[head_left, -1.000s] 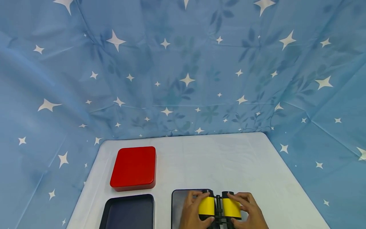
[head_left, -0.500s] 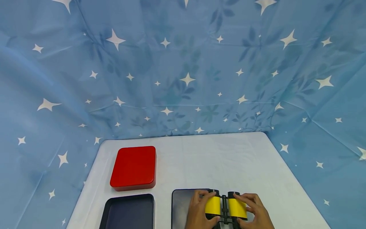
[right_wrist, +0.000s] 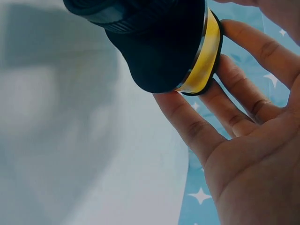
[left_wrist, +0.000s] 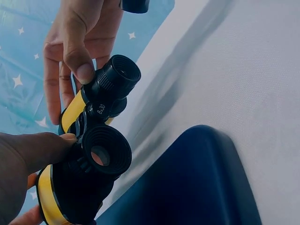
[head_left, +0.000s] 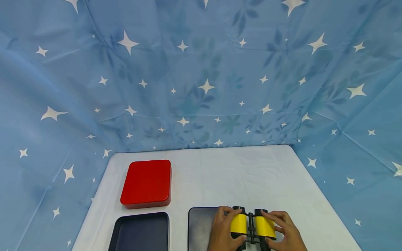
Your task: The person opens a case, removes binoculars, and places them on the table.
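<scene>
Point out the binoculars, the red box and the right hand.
Binoculars [head_left: 251, 228]: head view, on the black hinge between the barrels.
Red box [head_left: 146, 182]: head view, on the middle of its top face.
Right hand [head_left: 290, 231]: head view, on the back of the hand.

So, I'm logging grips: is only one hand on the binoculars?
No, the left hand and the right hand each grip one side of the binoculars.

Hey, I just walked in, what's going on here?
Someone is holding black-and-yellow binoculars, left grip on one side and right grip on the other. They look lifted clear of the white table. In the head view, the left grip partly hides a dark-rimmed grey tray; farther left are a navy tray and, behind it, a red box.
</scene>
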A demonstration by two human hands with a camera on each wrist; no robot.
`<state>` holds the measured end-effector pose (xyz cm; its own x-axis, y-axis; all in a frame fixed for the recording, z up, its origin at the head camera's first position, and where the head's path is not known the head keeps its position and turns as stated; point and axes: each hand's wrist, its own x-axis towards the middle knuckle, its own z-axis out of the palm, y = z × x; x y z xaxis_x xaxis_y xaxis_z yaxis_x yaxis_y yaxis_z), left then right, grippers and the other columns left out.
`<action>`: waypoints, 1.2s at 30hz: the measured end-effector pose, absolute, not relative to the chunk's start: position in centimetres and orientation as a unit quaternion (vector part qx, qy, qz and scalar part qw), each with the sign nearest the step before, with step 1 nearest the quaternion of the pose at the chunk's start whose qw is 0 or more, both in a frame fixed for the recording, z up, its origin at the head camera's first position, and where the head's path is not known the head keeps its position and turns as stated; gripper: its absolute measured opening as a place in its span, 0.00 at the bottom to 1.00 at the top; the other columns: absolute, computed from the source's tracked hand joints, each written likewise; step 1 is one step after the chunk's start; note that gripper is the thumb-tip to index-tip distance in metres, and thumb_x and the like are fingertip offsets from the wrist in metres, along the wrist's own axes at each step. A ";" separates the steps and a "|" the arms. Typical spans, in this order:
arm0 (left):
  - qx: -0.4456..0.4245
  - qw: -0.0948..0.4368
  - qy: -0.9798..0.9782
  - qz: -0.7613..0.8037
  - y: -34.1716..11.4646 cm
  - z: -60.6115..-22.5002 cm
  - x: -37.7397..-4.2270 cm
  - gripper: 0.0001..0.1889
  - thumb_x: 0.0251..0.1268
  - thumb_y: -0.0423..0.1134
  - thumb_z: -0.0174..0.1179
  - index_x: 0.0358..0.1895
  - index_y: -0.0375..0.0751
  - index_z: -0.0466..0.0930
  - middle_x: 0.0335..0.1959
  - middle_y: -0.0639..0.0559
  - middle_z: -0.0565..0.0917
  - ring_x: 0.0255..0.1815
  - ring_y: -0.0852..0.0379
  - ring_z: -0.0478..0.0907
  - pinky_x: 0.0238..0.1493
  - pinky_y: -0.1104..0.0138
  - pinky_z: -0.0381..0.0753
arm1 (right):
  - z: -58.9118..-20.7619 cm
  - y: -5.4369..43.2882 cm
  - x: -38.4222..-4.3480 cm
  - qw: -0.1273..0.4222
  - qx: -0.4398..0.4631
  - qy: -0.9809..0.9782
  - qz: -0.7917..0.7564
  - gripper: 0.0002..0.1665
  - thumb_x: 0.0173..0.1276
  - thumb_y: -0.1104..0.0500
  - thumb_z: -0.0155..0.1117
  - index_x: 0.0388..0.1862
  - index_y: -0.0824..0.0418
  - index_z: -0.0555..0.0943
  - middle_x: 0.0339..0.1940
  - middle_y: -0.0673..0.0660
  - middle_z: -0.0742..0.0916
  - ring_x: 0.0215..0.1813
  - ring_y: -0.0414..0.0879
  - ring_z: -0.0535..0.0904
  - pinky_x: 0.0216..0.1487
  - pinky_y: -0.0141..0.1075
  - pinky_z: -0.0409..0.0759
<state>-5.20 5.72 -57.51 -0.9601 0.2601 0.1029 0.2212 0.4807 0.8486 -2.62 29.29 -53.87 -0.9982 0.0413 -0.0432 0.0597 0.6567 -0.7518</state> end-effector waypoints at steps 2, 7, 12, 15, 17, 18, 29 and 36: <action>0.146 0.021 0.859 0.491 5.9 -57.6 -5.3 0.36 0.53 0.47 0.84 0.68 0.66 0.81 0.57 0.58 0.73 0.48 0.67 0.69 0.47 0.63 0.80 | -53.9 29.6 -2.6 0.016 0.030 0.910 -0.413 0.45 0.48 0.67 0.87 0.69 0.57 0.84 0.60 0.64 0.76 0.59 0.60 0.81 0.52 0.57 0.89; 0.159 0.040 0.849 0.502 6.4 -57.9 -5.6 0.35 0.56 0.47 0.82 0.68 0.65 0.81 0.58 0.56 0.73 0.48 0.66 0.69 0.44 0.64 0.79 | -54.3 30.5 -2.6 0.022 0.036 0.908 -0.416 0.45 0.48 0.67 0.87 0.69 0.59 0.83 0.60 0.65 0.76 0.60 0.60 0.80 0.52 0.55 0.89; 0.167 0.049 0.852 0.494 6.9 -58.0 -5.8 0.35 0.56 0.47 0.82 0.69 0.64 0.81 0.58 0.56 0.74 0.51 0.63 0.72 0.45 0.62 0.80 | -54.7 31.0 -2.5 0.019 0.038 0.906 -0.421 0.46 0.48 0.68 0.86 0.69 0.61 0.83 0.60 0.66 0.76 0.60 0.62 0.80 0.52 0.56 0.89; 0.169 0.052 0.856 0.487 7.1 -58.1 -5.9 0.35 0.56 0.48 0.82 0.69 0.65 0.80 0.58 0.56 0.74 0.51 0.62 0.72 0.45 0.62 0.81 | -54.8 31.2 -2.4 0.015 0.039 0.905 -0.422 0.46 0.47 0.69 0.86 0.69 0.62 0.82 0.60 0.66 0.76 0.60 0.63 0.80 0.52 0.57 0.89; 0.168 0.056 0.855 0.488 7.2 -58.1 -5.9 0.35 0.56 0.48 0.82 0.69 0.65 0.80 0.58 0.57 0.74 0.51 0.62 0.72 0.46 0.61 0.80 | -54.8 31.4 -2.4 0.014 0.042 0.906 -0.421 0.46 0.47 0.69 0.86 0.70 0.62 0.82 0.61 0.66 0.76 0.60 0.64 0.80 0.52 0.57 0.89; 0.169 0.057 0.853 0.490 7.3 -58.1 -5.9 0.35 0.56 0.48 0.82 0.69 0.65 0.80 0.58 0.57 0.74 0.51 0.62 0.72 0.46 0.61 0.80 | -54.8 31.4 -2.4 0.014 0.043 0.907 -0.419 0.46 0.47 0.69 0.86 0.70 0.62 0.82 0.61 0.67 0.76 0.61 0.65 0.80 0.52 0.58 0.89; 0.180 0.061 0.843 0.504 8.0 -58.2 -6.0 0.36 0.57 0.46 0.82 0.70 0.62 0.80 0.59 0.56 0.74 0.53 0.63 0.73 0.48 0.61 0.82 | -54.7 32.2 -2.0 0.018 0.060 0.910 -0.409 0.47 0.49 0.71 0.85 0.72 0.62 0.81 0.65 0.68 0.75 0.63 0.70 0.79 0.55 0.63 0.86; 0.199 0.067 0.839 0.503 8.5 -58.4 -6.2 0.36 0.58 0.43 0.81 0.72 0.58 0.80 0.61 0.54 0.75 0.49 0.67 0.74 0.46 0.63 0.81 | -55.2 33.0 -1.8 0.022 0.062 0.909 -0.413 0.47 0.51 0.70 0.85 0.72 0.63 0.80 0.68 0.69 0.74 0.65 0.73 0.77 0.57 0.67 0.84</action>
